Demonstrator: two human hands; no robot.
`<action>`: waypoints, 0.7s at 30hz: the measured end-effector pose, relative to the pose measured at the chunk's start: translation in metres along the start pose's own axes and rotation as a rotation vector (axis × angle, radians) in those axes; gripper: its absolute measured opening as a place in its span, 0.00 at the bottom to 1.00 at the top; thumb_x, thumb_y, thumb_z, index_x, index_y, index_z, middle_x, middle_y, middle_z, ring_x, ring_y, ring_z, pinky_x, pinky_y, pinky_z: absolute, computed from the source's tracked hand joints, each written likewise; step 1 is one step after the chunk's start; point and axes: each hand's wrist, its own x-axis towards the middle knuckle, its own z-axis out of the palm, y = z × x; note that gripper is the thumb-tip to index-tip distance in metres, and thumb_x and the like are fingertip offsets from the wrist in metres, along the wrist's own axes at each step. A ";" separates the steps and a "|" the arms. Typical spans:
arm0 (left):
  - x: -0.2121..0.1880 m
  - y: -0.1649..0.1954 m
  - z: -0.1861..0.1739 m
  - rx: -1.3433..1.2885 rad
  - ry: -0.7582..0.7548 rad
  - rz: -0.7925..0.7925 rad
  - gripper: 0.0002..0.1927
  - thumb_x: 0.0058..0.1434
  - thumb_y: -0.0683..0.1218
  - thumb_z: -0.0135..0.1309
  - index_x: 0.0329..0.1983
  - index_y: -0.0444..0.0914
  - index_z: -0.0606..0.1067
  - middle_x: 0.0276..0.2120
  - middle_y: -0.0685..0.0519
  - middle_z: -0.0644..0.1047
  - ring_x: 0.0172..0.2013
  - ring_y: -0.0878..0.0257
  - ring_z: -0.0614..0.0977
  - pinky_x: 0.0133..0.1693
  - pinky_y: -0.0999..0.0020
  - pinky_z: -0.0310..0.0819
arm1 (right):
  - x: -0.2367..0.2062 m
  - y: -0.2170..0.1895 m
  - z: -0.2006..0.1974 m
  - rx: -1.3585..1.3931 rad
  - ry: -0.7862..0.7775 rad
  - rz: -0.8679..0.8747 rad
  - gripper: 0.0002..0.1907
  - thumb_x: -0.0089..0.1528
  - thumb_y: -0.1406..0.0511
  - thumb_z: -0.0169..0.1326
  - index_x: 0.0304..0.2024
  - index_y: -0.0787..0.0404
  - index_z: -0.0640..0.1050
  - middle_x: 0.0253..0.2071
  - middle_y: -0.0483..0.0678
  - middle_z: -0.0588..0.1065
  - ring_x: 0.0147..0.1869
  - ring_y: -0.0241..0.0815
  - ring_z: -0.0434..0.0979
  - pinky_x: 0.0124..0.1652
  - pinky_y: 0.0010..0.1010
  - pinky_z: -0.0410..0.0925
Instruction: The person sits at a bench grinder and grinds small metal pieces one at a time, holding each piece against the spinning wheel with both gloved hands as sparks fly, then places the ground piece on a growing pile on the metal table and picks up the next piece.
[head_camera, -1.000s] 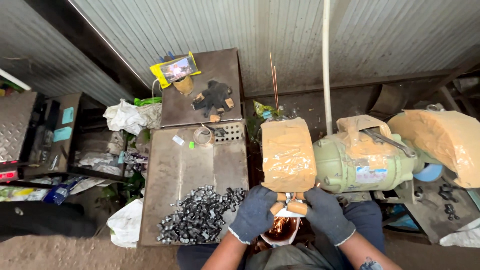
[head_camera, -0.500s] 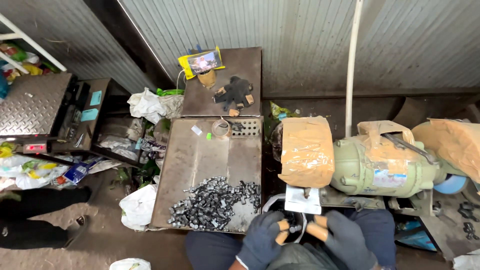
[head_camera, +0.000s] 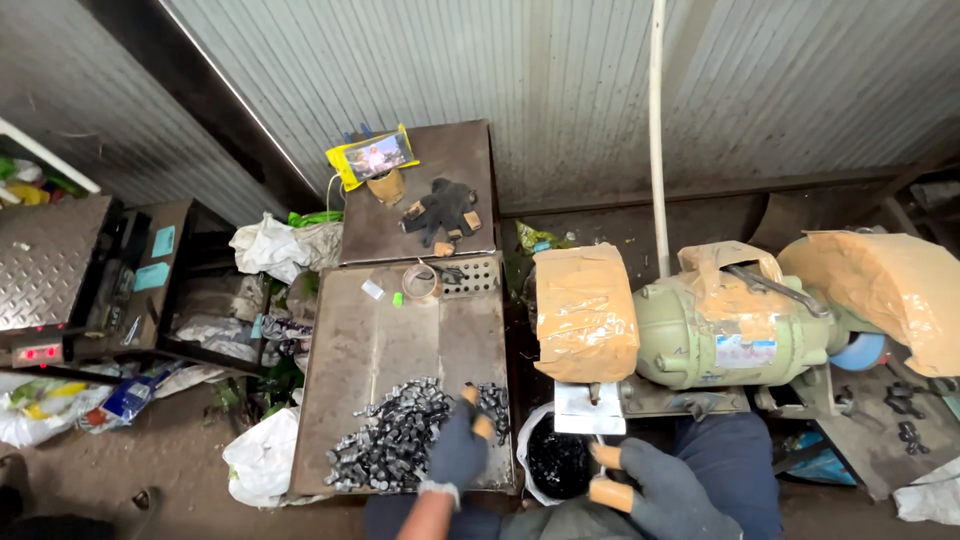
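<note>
Left hand (head_camera: 458, 450), having left the grinder (head_camera: 735, 330), is now reaching open onto the metal pieces (head_camera: 395, 450); right hand (head_camera: 665, 490) is waiting, seemingly empty.

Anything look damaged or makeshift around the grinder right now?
Yes: the green bench grinder has wheel guards patched with brown tape, left guard and right guard. Both dark work gloves, left hand, right hand, have fingertips exposed.

Shiny metal pieces (head_camera: 395, 445) lie on a dull, scuffed steel tray (head_camera: 385, 345), touched by a dark cloth-gloved left hand (head_camera: 458, 450).
</note>
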 end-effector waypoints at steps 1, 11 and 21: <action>-0.016 0.015 0.005 -0.152 -0.074 -0.006 0.30 0.64 0.48 0.56 0.68 0.39 0.64 0.58 0.45 0.77 0.58 0.55 0.79 0.58 0.62 0.71 | 0.005 -0.011 -0.003 -0.004 -0.028 -0.164 0.29 0.56 0.58 0.65 0.56 0.65 0.78 0.43 0.53 0.79 0.46 0.49 0.82 0.46 0.38 0.73; -0.033 0.092 0.027 -0.081 0.118 0.473 0.25 0.59 0.52 0.59 0.57 0.38 0.74 0.50 0.42 0.79 0.49 0.47 0.80 0.50 0.55 0.72 | 0.043 -0.020 -0.015 -0.411 0.139 0.024 0.20 0.58 0.56 0.58 0.51 0.53 0.82 0.44 0.51 0.77 0.45 0.55 0.79 0.41 0.42 0.71; 0.035 0.107 0.030 0.113 -0.117 0.812 0.13 0.59 0.50 0.61 0.45 0.41 0.81 0.42 0.46 0.81 0.44 0.46 0.80 0.46 0.50 0.71 | 0.071 0.006 -0.015 -0.251 0.311 -0.033 0.19 0.58 0.57 0.59 0.49 0.56 0.83 0.48 0.51 0.78 0.51 0.52 0.79 0.46 0.38 0.71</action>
